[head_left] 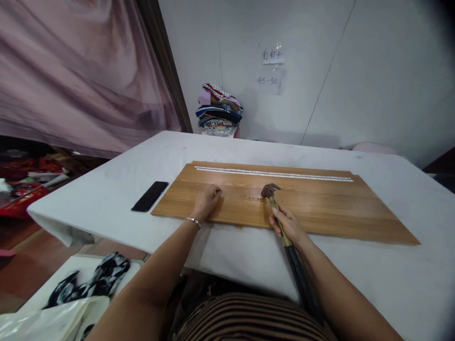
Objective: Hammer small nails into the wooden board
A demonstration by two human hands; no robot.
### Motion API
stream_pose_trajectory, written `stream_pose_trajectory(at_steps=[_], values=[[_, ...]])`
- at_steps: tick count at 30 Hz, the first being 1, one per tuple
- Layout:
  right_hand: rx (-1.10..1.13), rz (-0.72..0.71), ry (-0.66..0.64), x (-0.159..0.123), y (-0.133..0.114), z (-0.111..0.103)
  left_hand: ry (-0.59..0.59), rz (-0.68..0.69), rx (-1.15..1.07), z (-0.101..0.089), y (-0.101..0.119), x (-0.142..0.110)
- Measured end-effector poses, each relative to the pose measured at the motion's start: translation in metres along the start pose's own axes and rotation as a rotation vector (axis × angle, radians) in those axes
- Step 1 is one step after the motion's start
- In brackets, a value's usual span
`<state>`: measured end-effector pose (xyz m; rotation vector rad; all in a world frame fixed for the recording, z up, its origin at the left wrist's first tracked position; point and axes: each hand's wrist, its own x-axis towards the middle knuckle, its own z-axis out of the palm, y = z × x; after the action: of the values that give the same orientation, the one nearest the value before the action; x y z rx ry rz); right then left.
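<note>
A brown wooden board (327, 203) lies on the white-covered table. In my right hand (288, 223) is a claw hammer (286, 240), gripped on the yellow part of its handle near the rusty head. The hammer head is just above the board, and the black end of the handle points back toward my body. My left hand (207, 201), with a bracelet on its wrist, is closed in a pinch over the board's left part. A small, thin nail (221, 191) shows at its fingertips. A short row of small nails (250, 197) is on the board between my hands.
White measuring strips (273, 174) run along the board's far side. A black phone (150, 196) lies left of the board on the white table (117, 189). Folded clothes (219, 111) are stacked against the wall. Patterned cloth (103, 277) lies on a lower surface at left.
</note>
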<state>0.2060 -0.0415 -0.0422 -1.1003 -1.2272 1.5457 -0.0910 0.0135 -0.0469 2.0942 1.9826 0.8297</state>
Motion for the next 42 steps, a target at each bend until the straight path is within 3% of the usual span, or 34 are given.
stream_pose_trajectory(at_steps=[42], values=[[0.003,0.008,-0.002,-0.0006,0.0004,0.0004,-0.031,-0.013,0.039,0.0038,-0.0038,0.0004]])
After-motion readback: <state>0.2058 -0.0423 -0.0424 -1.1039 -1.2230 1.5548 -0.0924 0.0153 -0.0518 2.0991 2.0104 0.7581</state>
